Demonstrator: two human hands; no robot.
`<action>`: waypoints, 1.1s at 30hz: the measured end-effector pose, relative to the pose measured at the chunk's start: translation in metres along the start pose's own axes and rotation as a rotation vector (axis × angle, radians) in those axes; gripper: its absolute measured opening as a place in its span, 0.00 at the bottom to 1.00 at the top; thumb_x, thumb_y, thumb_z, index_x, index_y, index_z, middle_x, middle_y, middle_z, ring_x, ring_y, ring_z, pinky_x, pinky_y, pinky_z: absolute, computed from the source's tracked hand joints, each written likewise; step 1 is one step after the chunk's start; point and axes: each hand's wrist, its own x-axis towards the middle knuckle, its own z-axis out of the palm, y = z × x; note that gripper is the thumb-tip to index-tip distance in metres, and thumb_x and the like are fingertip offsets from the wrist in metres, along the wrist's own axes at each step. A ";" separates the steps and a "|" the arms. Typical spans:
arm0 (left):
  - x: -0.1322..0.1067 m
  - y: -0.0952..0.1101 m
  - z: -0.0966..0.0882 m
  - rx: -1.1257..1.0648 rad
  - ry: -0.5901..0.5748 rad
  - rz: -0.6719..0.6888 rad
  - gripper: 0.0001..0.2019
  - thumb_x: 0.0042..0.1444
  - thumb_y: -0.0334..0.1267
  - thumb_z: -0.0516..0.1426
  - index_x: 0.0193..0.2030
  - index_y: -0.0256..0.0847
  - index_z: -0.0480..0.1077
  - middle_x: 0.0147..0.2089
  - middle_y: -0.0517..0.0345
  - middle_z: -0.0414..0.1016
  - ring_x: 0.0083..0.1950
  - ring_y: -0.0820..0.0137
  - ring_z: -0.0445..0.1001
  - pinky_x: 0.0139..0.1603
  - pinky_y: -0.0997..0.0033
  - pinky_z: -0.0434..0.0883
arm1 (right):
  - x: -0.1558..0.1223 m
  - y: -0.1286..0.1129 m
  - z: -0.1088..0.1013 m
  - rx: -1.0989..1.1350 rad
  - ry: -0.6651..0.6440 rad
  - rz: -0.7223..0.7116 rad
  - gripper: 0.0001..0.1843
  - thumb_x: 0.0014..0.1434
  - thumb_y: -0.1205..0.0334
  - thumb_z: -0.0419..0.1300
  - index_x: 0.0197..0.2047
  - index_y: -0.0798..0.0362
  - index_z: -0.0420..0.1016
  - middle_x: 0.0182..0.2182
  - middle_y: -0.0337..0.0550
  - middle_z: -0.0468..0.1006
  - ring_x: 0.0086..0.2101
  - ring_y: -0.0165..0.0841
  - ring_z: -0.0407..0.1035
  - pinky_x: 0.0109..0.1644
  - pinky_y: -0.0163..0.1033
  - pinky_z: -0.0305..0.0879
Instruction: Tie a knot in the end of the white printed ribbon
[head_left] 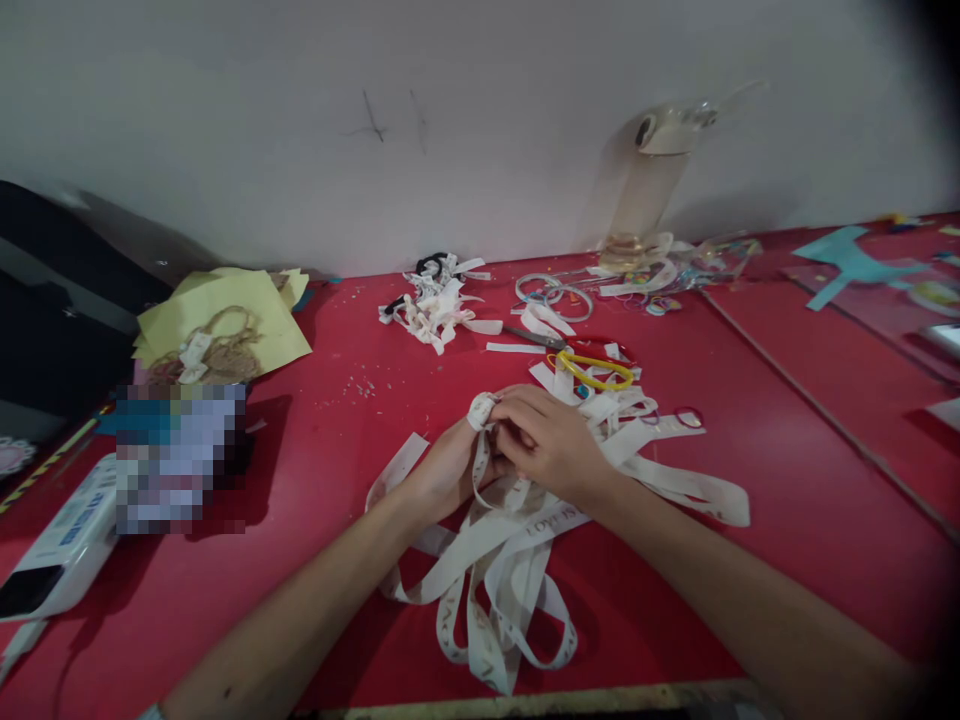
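Both hands meet over a loose heap of white printed ribbon (495, 575) on the red table (337, 420). My left hand (450, 465) has ribbon wound around a raised fingertip. My right hand (547, 440) closes over the left one and pinches the same ribbon strip. Long ribbon loops trail toward me and off to the right under my right forearm.
Yellow-handled scissors (592, 368) lie just behind the hands. A pile of small white ribbon bows (435, 300) sits further back, rings (559, 295) and a clear bottle (649, 190) at the wall. Yellow paper with twine (221, 335) is at the left, a white device (64, 550) near the left edge.
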 end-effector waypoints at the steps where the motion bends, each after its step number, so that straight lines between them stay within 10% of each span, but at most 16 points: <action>1: 0.000 0.000 0.000 0.007 -0.005 0.000 0.12 0.60 0.45 0.55 0.36 0.36 0.71 0.30 0.56 0.73 0.34 0.71 0.74 0.36 0.73 0.71 | 0.000 0.000 0.000 0.004 -0.002 0.006 0.08 0.58 0.71 0.54 0.40 0.51 0.71 0.40 0.46 0.76 0.43 0.37 0.70 0.47 0.43 0.68; 33: -0.001 0.003 0.004 0.015 -0.036 -0.003 0.14 0.59 0.47 0.55 0.36 0.36 0.72 0.29 0.56 0.74 0.33 0.71 0.75 0.38 0.71 0.74 | 0.000 0.002 0.001 0.101 -0.045 0.060 0.09 0.57 0.73 0.55 0.39 0.51 0.69 0.42 0.46 0.75 0.45 0.37 0.68 0.49 0.43 0.66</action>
